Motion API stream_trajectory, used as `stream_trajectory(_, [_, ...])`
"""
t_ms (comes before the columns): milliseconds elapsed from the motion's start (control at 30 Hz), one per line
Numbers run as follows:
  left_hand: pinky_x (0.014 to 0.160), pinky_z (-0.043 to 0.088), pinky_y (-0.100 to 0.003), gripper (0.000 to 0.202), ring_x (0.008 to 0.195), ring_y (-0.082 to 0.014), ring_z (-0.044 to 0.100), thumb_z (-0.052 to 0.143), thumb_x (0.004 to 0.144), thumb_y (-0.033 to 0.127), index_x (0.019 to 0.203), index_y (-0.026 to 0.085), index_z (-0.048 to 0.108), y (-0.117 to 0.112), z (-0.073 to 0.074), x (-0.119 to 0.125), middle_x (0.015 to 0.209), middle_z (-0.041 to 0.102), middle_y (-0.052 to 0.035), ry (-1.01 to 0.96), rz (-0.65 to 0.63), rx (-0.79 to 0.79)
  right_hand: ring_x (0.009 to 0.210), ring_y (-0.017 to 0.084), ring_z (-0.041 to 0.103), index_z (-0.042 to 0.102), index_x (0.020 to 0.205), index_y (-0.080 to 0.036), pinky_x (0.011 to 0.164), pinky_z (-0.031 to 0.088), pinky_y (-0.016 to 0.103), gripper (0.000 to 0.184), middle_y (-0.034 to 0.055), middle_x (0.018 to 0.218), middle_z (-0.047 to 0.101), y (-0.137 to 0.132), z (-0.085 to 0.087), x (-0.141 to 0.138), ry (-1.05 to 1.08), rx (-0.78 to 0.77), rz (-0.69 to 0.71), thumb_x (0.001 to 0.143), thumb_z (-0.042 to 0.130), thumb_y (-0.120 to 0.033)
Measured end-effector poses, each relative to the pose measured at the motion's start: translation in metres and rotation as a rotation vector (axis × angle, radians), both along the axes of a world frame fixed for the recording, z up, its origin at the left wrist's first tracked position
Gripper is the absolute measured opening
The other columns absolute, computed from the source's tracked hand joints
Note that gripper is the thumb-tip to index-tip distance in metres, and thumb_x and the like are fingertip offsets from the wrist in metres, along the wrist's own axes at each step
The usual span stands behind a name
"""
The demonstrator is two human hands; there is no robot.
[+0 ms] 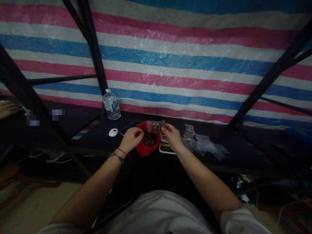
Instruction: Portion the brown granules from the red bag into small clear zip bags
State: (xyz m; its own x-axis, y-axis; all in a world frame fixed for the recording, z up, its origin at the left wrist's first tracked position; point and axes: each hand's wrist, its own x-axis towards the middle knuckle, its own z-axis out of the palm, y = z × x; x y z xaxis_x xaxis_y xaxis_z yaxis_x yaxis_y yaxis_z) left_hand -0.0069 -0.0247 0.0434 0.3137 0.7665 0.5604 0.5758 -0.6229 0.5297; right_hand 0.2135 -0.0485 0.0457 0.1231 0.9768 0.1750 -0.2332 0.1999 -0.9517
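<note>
While gripping the right edge of the small clear pouch (156, 125), pinched shut, thumb against fingers: the right hand (171, 136), raised just above a flat white device (165, 149) at the near table edge. Left hand (131, 138) with fingers curled and tips drawn together at the pouch's left corner, directly over the open mouth of the red bag (144, 150); too dim to tell whether clamped on the pouch or on a pinch of the dark brown pieces (149, 138) inside. Pouch stretched between both hands, above the bag's back rim. Red bag resting on the black table (97, 140), touching the white device on its right, close to the near edge.

To the right, just beside the right hand, a few filled pouches (188, 131), then a loose spread of empty clear pouches (207, 147) reaching toward the near edge. To the left, a white oval object (113, 132) and a thin-edged dark pad (129, 126), near the left hand but apart from it. Farther back, a water bottle (111, 105) upright beside a black frame post (96, 55). Stretches of dark tabletop showing left of the oval object and right of the empty pouches. Behind everything, a striped tarp (195, 65) closing off the back.
</note>
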Motion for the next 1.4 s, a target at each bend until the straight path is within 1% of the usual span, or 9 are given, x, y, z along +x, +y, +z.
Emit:
stream_trajectory(67, [0.089, 0.044, -0.032, 0.016, 0.087, -0.0189, 0.063, 0.055, 0.081, 0.025, 0.083, 0.018, 0.070, 0.002, -0.001, -0.005, 0.089, 0.071, -0.0055, 0.137, -0.194, 0.007, 0.069, 0.015, 0.064, 0.066, 0.101, -0.021, 0.061, 0.052, 0.027, 0.029, 0.0023, 0.090, 0.069, 0.017, 0.011, -0.002, -0.269, 0.120, -0.094, 0.076, 0.068, -0.035])
stream_trajectory(167, [0.094, 0.042, -0.031, 0.020, 0.093, -0.0182, 0.063, 0.059, 0.081, 0.027, 0.095, 0.020, 0.072, -0.001, 0.000, -0.009, 0.096, 0.072, -0.0051, 0.318, -0.481, -0.061, 0.085, 0.020, 0.065, 0.072, 0.095, -0.020, 0.078, 0.050, 0.032, 0.020, 0.0047, 0.094, 0.072, 0.038, 0.025, -0.009, -0.703, 0.233, -0.115, 0.080, 0.063, -0.031])
stream_trajectory(267, [0.098, 0.040, -0.033, 0.033, 0.102, -0.0217, 0.062, 0.069, 0.075, 0.038, 0.103, 0.021, 0.071, -0.003, 0.001, -0.009, 0.105, 0.071, -0.0070, 0.434, -0.537, -0.084, 0.090, 0.021, 0.064, 0.075, 0.089, -0.020, 0.083, 0.046, 0.033, 0.019, 0.0062, 0.095, 0.072, 0.049, 0.034, -0.019, -1.026, 0.342, -0.120, 0.085, 0.059, -0.029])
stream_trajectory(333, [0.099, 0.040, -0.033, 0.029, 0.106, -0.0224, 0.061, 0.070, 0.074, 0.037, 0.098, 0.021, 0.073, -0.003, 0.000, -0.008, 0.109, 0.070, -0.0077, 0.472, -0.540, -0.078, 0.088, 0.021, 0.063, 0.075, 0.088, -0.020, 0.081, 0.044, 0.032, 0.022, 0.0067, 0.093, 0.072, 0.052, 0.040, -0.026, -1.128, 0.400, -0.142, 0.088, 0.056, -0.029])
stream_trajectory(467, [0.097, 0.042, -0.030, 0.017, 0.104, -0.0190, 0.061, 0.059, 0.083, 0.024, 0.088, 0.021, 0.075, 0.001, -0.005, -0.007, 0.106, 0.070, -0.0070, 0.449, -0.548, -0.062, 0.086, 0.019, 0.060, 0.074, 0.090, -0.019, 0.081, 0.042, 0.030, 0.025, 0.0071, 0.090, 0.070, 0.055, 0.048, -0.034, -1.170, 0.431, -0.203, 0.090, 0.051, -0.030])
stream_trajectory(733, [0.099, 0.042, -0.033, 0.029, 0.105, -0.0194, 0.060, 0.045, 0.092, 0.026, 0.107, 0.018, 0.068, -0.002, -0.003, -0.006, 0.110, 0.068, -0.0085, 0.299, -0.357, -0.026, 0.082, 0.017, 0.059, 0.073, 0.084, -0.017, 0.078, 0.042, 0.028, 0.022, 0.0065, 0.086, 0.068, 0.060, 0.049, -0.033, -1.250, 0.430, -0.192, 0.088, 0.055, -0.027])
stream_trajectory(867, [0.098, 0.043, -0.033, 0.030, 0.104, -0.0193, 0.060, 0.043, 0.093, 0.025, 0.109, 0.018, 0.067, -0.004, -0.003, -0.002, 0.108, 0.068, -0.0084, 0.291, -0.354, -0.044, 0.089, 0.018, 0.059, 0.073, 0.089, -0.017, 0.082, 0.042, 0.028, 0.020, 0.0072, 0.093, 0.067, 0.058, 0.048, -0.030, -1.230, 0.506, -0.171, 0.089, 0.054, -0.025])
stream_trajectory(1100, [0.105, 0.040, -0.038, 0.033, 0.115, -0.0210, 0.057, 0.043, 0.093, 0.026, 0.119, 0.018, 0.063, 0.001, -0.012, -0.001, 0.121, 0.065, -0.0099, 0.231, -0.341, -0.038, 0.088, 0.018, 0.059, 0.072, 0.089, -0.018, 0.081, 0.043, 0.029, 0.020, 0.0070, 0.093, 0.067, 0.049, 0.049, -0.033, -1.246, 0.487, -0.175, 0.090, 0.053, -0.026])
stream_trajectory(1400, [0.108, 0.038, -0.040, 0.030, 0.121, -0.0222, 0.052, 0.043, 0.093, 0.025, 0.107, 0.018, 0.068, 0.002, -0.012, -0.002, 0.130, 0.059, -0.0097, 0.298, -0.313, 0.022, 0.092, 0.018, 0.058, 0.070, 0.087, -0.018, 0.085, 0.042, 0.029, 0.018, 0.0071, 0.094, 0.066, 0.043, 0.057, -0.037, -1.265, 0.498, -0.167, 0.089, 0.053, -0.024])
